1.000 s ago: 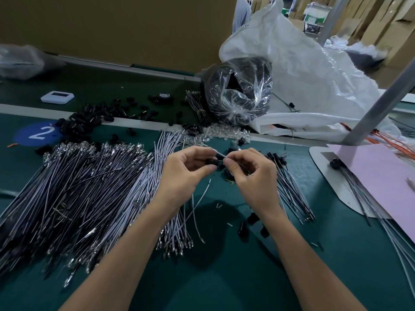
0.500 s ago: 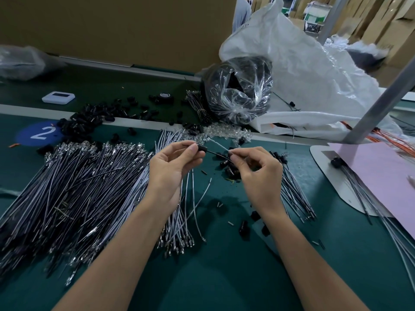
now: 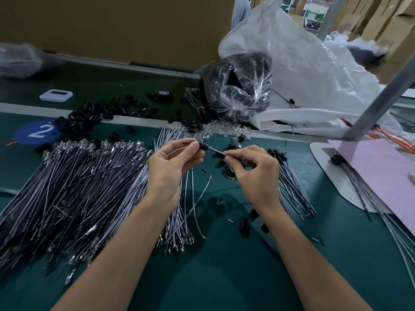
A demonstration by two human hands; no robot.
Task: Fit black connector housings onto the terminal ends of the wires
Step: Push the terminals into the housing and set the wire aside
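Note:
My left hand (image 3: 173,162) pinches a small black connector housing (image 3: 203,146) between thumb and forefinger above the green mat. A thin wire (image 3: 216,151) runs from the housing to my right hand (image 3: 256,173), which pinches it at the fingertips. A big pile of bare-terminal wires (image 3: 74,187) lies to the left. Finished wires with housings (image 3: 289,182) lie in a bundle right of my right hand. Loose black housings (image 3: 87,117) are scattered at the back left.
A clear bag of black parts (image 3: 238,86) and a large white sack (image 3: 303,63) stand behind. A pink sheet (image 3: 377,171) on a white plate and a grey slanted post (image 3: 379,97) are at the right. A white timer (image 3: 56,95) lies far left.
My hands have drawn apart. The left hand moved up and left with the housing, and the wire now stretches between the two hands.

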